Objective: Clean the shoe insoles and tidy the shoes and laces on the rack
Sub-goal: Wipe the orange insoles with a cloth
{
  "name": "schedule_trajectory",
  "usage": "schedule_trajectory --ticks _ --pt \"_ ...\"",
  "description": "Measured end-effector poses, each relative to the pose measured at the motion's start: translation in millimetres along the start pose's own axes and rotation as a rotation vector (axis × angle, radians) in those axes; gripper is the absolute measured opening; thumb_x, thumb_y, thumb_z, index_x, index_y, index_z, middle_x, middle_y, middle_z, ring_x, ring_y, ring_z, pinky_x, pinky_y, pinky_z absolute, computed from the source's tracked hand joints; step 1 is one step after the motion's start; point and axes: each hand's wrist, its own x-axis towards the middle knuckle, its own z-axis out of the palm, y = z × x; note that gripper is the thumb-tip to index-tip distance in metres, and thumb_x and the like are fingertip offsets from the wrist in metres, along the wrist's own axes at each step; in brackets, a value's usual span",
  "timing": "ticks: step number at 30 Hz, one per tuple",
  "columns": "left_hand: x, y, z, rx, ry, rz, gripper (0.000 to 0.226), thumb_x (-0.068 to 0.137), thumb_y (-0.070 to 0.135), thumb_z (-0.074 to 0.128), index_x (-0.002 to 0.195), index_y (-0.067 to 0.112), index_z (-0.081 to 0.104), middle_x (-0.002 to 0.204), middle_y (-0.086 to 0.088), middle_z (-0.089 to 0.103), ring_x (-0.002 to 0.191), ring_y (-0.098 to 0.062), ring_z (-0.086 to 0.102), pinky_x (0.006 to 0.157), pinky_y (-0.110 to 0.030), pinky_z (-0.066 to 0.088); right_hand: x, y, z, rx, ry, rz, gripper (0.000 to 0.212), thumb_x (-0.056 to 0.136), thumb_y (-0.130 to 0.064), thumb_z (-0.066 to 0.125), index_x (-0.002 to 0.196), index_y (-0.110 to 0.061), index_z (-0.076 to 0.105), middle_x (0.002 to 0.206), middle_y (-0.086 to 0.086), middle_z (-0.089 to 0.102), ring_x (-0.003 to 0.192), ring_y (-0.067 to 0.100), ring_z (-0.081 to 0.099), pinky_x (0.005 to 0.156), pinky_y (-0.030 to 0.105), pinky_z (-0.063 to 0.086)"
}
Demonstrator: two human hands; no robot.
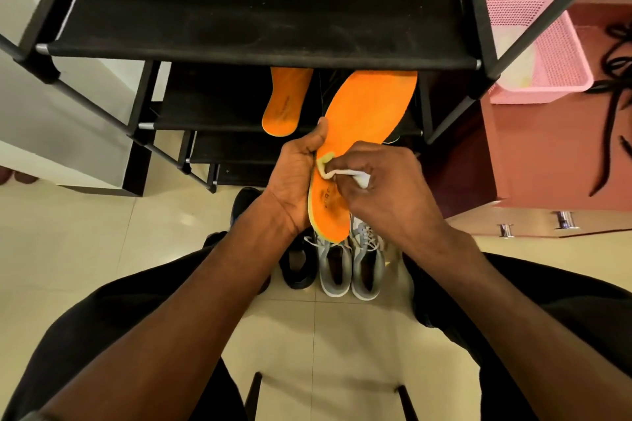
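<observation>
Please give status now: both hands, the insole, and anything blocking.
Left hand holds orange insole. Right hand pinches white wipe, pressed on insole. Second insole on rack shelf. Nothing in the way.

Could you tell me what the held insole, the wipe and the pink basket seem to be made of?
Insole: probably foam, matte orange top, yellowish edge. Wipe: soft white cloth or tissue, crumpled. Basket: likely moulded plastic, perforated mesh walls.
</observation>
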Motion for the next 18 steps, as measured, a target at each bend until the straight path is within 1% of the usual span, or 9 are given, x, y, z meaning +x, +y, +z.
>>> schedule_trajectory --ticks 2,3,5,7,10,12,14,16,18 --pt "1.6 -0.9 1.5 -0.016 -0.023 0.014 0.054 0.107 0.048 0.041 0.129 0.005 0.064 0.127 -0.018 0.070 0.108 -0.032 0.070 0.098 -0.047 0.055 2.3 2.0 -3.1 -0.037 0.075 0.033 0.026 0.082 -0.006 0.066 0.097 -0.017 0.084 0.091 -0.006 0.076 0.085 0.016 0.072 0.076 0.042 0.059" --pt "2.5 -1.2 1.8 -0.026 -0.025 0.030 0.054 0.107 0.048 0.041 0.130 0.004 0.064 0.129 -0.019 0.069 0.110 -0.033 0.069 0.100 -0.047 0.054 1.3 -0.8 -1.4 -0.020 0.082 0.021 0.026 0.082 -0.004 0.066 0.097 -0.016 0.084 0.090 -0.005 0.075 0.084 0.015 0.071 0.075 0.041 0.059" --pt "3.7 -1.4 -0.3 -0.045 -0.025 0.051 0.059 0.108 0.052 0.039 0.134 0.003 0.060 0.136 -0.024 0.063 0.115 -0.036 0.065 0.105 -0.049 0.050 -4.3 -11.3 4.0 0.066 0.012 -0.046 0.023 0.085 -0.002 0.066 0.095 -0.013 0.083 0.090 -0.003 0.075 0.081 0.013 0.070 0.072 0.038 0.057" --pt "6.1 -3.1 -3.8 -0.066 -0.021 0.062 0.063 0.107 0.054 0.037 0.135 0.003 0.059 0.132 -0.025 0.062 0.114 -0.036 0.064 0.104 -0.049 0.050 -7.7 -14.4 4.1 0.072 -0.075 -0.120 0.020 0.085 -0.004 0.067 0.096 -0.012 0.083 0.091 -0.003 0.076 0.080 0.012 0.071 0.072 0.036 0.057" --pt "6.6 -6.4 -4.6 -0.076 -0.028 0.075 0.059 0.108 0.050 0.036 0.136 0.003 0.058 0.131 -0.022 0.065 0.113 -0.035 0.066 0.101 -0.049 0.052 2.2 -0.1 -3.9 -0.041 -0.043 -0.087 0.020 0.082 -0.009 0.070 0.095 -0.016 0.083 0.090 -0.006 0.075 0.079 0.012 0.070 0.069 0.039 0.057" --pt "6.9 -7.9 -3.3 -0.071 -0.032 0.083 0.058 0.108 0.050 0.037 0.135 0.003 0.060 0.134 -0.022 0.064 0.117 -0.037 0.065 0.104 -0.050 0.050 3.2 3.6 -6.9 -0.066 -0.037 -0.063 0.021 0.082 -0.009 0.069 0.096 -0.016 0.083 0.089 -0.006 0.074 0.080 0.013 0.070 0.070 0.040 0.057" --pt "7.7 -7.8 -8.6 -0.081 -0.027 0.068 0.063 0.107 0.053 0.040 0.133 0.001 0.064 0.140 -0.026 0.059 0.122 -0.039 0.061 0.110 -0.052 0.046 -3.3 -4.7 -3.4 -0.024 -0.115 -0.103 0.023 0.081 -0.005 0.067 0.096 -0.014 0.083 0.088 -0.005 0.073 0.077 0.013 0.068 0.068 0.039 0.056" --pt "7.3 -6.0 -12.6 -0.109 0.002 0.064 0.064 0.106 0.054 0.042 0.124 0.001 0.072 0.135 -0.026 0.061 0.116 -0.037 0.063 0.107 -0.052 0.047 -9.7 -10.7 -0.1 0.005 -0.174 -0.127 0.024 0.082 -0.004 0.067 0.097 -0.014 0.083 0.089 -0.006 0.073 0.078 0.013 0.067 0.068 0.036 0.055" --pt "6.5 -5.4 -11.8 -0.113 0.017 0.068 0.063 0.106 0.054 0.042 0.130 0.001 0.066 0.138 -0.026 0.060 0.115 -0.037 0.064 0.104 -0.052 0.049 -7.2 -4.9 -0.3 -0.052 -0.093 -0.097 0.024 0.082 -0.007 0.065 0.097 -0.014 0.083 0.089 -0.006 0.073 0.079 0.013 0.068 0.070 0.036 0.057"
